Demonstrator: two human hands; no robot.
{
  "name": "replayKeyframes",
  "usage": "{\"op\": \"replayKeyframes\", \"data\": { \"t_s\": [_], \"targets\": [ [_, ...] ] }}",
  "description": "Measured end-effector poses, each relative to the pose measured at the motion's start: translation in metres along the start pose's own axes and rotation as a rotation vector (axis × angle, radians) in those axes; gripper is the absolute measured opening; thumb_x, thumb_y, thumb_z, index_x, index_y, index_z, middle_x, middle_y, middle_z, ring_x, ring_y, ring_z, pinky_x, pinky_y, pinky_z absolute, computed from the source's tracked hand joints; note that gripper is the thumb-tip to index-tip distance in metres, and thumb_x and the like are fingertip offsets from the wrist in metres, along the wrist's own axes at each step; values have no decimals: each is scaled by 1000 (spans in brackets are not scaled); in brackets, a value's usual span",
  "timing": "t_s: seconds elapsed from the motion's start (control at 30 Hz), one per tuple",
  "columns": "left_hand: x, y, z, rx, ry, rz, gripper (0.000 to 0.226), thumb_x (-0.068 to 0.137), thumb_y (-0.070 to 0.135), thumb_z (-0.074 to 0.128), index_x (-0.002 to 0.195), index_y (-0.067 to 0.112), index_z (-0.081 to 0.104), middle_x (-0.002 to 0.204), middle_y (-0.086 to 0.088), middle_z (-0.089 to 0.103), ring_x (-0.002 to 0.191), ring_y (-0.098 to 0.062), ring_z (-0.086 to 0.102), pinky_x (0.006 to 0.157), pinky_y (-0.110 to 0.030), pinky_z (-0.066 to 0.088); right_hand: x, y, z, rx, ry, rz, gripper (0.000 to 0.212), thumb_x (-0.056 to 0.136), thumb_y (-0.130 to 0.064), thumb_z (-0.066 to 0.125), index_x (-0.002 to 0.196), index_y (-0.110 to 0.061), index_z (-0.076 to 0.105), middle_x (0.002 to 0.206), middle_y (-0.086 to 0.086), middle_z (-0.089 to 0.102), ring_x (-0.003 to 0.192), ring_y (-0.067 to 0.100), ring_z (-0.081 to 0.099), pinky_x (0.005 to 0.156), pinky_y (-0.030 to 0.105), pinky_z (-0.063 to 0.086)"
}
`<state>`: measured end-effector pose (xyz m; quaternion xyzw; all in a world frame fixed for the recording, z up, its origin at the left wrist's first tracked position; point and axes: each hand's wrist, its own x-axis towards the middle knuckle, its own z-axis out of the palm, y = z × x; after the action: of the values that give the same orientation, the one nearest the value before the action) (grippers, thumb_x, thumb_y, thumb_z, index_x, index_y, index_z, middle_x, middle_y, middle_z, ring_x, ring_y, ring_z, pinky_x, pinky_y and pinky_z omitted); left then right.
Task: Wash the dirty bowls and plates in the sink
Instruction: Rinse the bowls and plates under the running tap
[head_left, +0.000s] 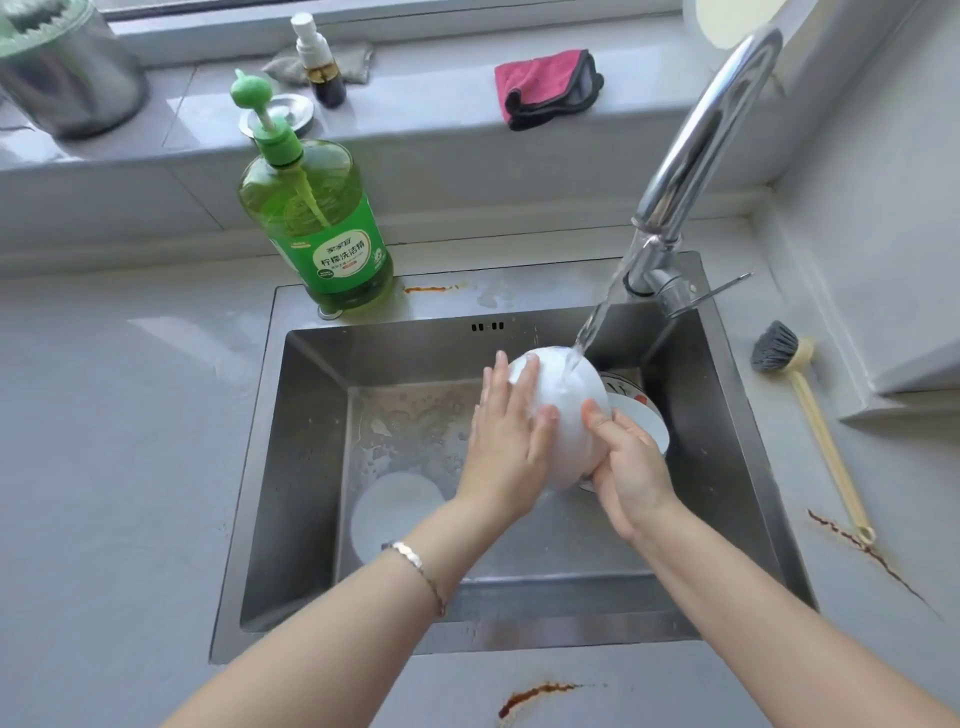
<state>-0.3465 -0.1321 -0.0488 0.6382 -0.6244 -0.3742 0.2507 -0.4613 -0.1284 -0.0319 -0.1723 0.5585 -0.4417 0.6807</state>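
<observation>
Gripping the upturned bowl (569, 441) (base up), right fingers (597, 415) curl; left fingers (525, 387) lie flat.

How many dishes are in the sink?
3: a white bowl held under the stream, a patterned bowl behind it, a plate on the sink floor. More may hide beneath.

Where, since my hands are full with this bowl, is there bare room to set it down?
The counter left of the sink, in front of the soap bottle, is bare and broad. The strip between sink and brush is narrow. Inside it is crowded: a plate front left, another bowl at the right.
</observation>
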Motion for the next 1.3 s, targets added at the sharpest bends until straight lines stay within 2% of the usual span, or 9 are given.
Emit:
{"op": "replayKeyframes", "data": {
  "t_s": [0.13,0.23,0.5,0.63,0.87,0.93,1.07,1.17,1.3],
  "targets": [
    [21,19,4,-136,49,-189,59,100,37,15,150,8,3,158,-3,-11,144,-12,-14,114,-26,-8,-2,-10,-2,86,59,-10,12,94,-21,49,93,-14,59,96,7,67,87,22,61,79,41,47],
    [-1,29,18,34,35,-50,73,88,43,12,145,9,-16,147,6,-28,137,-6,-28,110,-19,-20,0,-15,-5,175,67,26,19,96,-23,46,89,-14,62,93,7,70,94,26,62,89,45,45],
    [-11,7,13,-14,-61,-65,65,100,39,21,147,10,-14,153,1,-23,136,-7,-27,109,-18,-16,-5,-18,1,227,49,5,27,97,-22,42,78,-16,59,64,-3,72,68,14,67,78,38,46],
    [-25,16,13,122,-32,137,63,95,37,18,138,14,-21,145,9,-25,132,0,-30,107,-12,-20,-2,-16,3,119,61,-10,16,94,-23,50,86,-13,59,85,6,72,83,24,65,72,38,48],
    [29,31,-27,303,109,241,59,91,40,18,136,17,49,143,-3,46,136,-23,34,112,-36,24,-5,-20,13,-190,-35,-147,22,92,-20,55,70,-16,56,61,-3,60,51,9,53,40,17,38],
    [50,37,-40,122,14,58,43,97,33,31,126,18,58,133,-2,55,125,-22,45,101,-30,34,-2,-28,12,-249,-69,-186,25,89,-16,57,65,-14,50,55,-6,54,51,10,46,41,16,35],
    [71,25,-56,-809,-60,-640,29,91,39,49,90,15,65,89,-5,68,84,-25,63,80,-31,46,3,-45,9,-129,-93,-200,25,82,-18,61,64,-15,45,61,-3,53,59,11,44,52,22,30],
    [61,20,-41,-1149,-12,-783,43,87,54,42,103,21,64,100,-7,69,94,-30,63,86,-44,49,7,-50,13,1,-86,-241,20,86,-18,54,67,-14,48,67,-1,55,67,12,47,59,24,34],
    [42,33,-33,-1270,-97,-847,62,92,63,25,125,17,51,112,-19,61,87,-39,64,58,-48,57,13,-41,22,135,-87,-281,20,75,-26,62,68,-14,47,66,-2,58,65,10,55,61,23,45]
  ]
}}
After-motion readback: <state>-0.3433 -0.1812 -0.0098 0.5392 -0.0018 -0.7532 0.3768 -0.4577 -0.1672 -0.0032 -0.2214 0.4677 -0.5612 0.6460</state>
